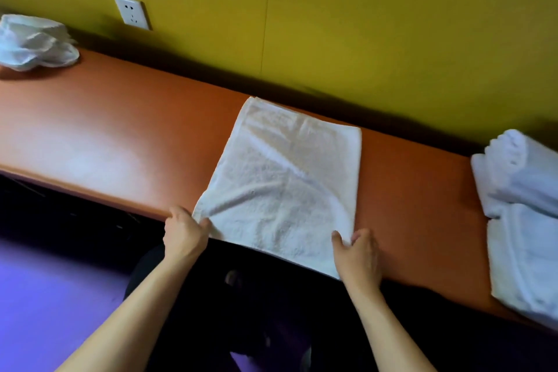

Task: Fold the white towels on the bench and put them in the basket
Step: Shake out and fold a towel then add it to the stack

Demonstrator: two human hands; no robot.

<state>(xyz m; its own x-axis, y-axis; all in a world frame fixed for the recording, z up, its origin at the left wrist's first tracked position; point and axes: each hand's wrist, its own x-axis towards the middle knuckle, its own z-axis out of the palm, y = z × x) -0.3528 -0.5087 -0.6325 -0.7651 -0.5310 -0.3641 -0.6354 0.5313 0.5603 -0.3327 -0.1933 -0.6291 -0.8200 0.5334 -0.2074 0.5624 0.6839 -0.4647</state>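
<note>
A yellow-green wall (pixel 362 24) rises behind the orange bench (pixel 105 136), a white socket (pixel 132 12) just above it, purple floor (pixel 45 296) below.

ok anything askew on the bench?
Slightly. The towel lies at an angle to the bench, its near edge hanging over the front. Both hands, left and right, pinch its near corners.

Looks like a spa or massage room, maybe a gym changing area; can't tell which. Clues: long padded bench (pixel 120 130) w/ orange vinyl top set against a mustard-yellow wall (pixel 362 24), wall socket (pixel 131 11) just above it, purple floor (pixel 45 296), and white towels (pixel 280 184) in several spots along the bench: one flat, others piled.
</note>
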